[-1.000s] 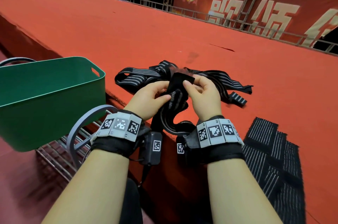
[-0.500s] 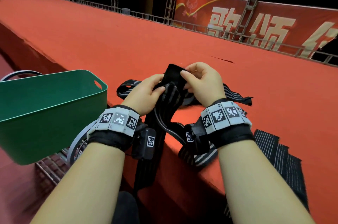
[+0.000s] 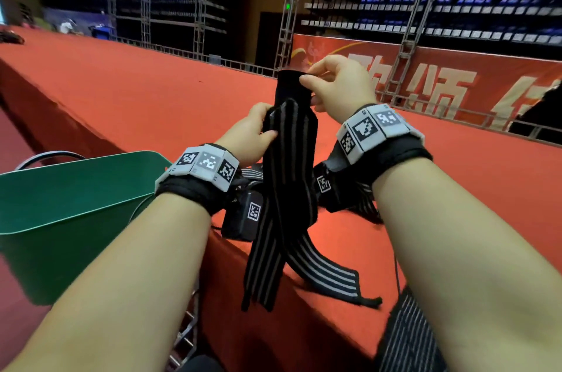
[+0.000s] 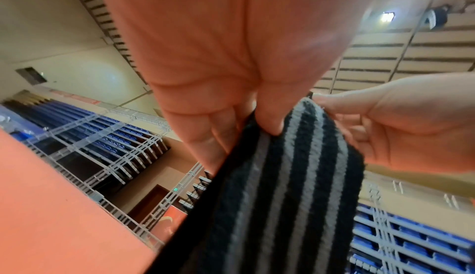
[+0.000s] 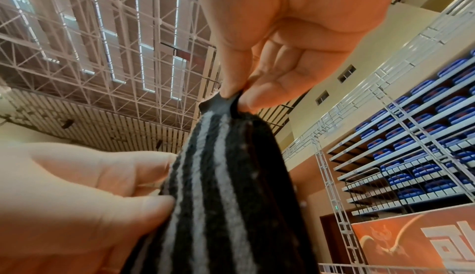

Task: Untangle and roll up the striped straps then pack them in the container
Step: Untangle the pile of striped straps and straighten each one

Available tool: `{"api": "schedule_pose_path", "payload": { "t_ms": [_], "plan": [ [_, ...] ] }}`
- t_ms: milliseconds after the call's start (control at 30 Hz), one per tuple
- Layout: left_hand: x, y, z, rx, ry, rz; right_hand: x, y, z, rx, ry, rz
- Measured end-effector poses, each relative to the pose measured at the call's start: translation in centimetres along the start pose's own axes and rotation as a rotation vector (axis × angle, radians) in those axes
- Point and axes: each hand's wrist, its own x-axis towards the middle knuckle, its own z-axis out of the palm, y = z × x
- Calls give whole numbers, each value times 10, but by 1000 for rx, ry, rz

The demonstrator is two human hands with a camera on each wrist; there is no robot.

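Strap (image 3: 289, 159) lifted clear of pile (tail dangling): right hand (image 3: 337, 86) pinches its end above left hand (image 3: 249, 134) gripping below; ready to roll.

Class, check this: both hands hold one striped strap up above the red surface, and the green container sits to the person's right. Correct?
Not quite. The green container sits to the person's left, as the head view shows. The left hand and right hand do hold the striped strap up.

I am pinching the striped strap (image 4: 277, 197) with my left hand (image 4: 218, 75) while my right hand (image 4: 401, 128) is gripping its upper edge.
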Motion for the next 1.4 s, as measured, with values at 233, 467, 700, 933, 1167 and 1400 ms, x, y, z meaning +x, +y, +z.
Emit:
{"api": "schedule_pose_path", "payload": {
  "t_ms": [233, 467, 700, 933, 1167, 1400],
  "plan": [
    [10, 24, -12, 56, 39, 27, -1, 6, -17, 260, -76, 226],
    [10, 39, -15, -28, 87, 68, -18, 12, -29, 80, -182, 152],
    [-5, 31, -19, -93, 109, 5, -8, -16, -31, -105, -63, 68],
    [-15, 23, -15, 86, 37, 3, -1, -33, -40, -223, 18, -10],
    [-15, 24, -19, -68, 77, -26, 5, -30, -43, -164, 37, 7],
    [-21, 22, -10, -19, -107, -122, 11, -33, -41, 87, 68, 96]
  ]
}}
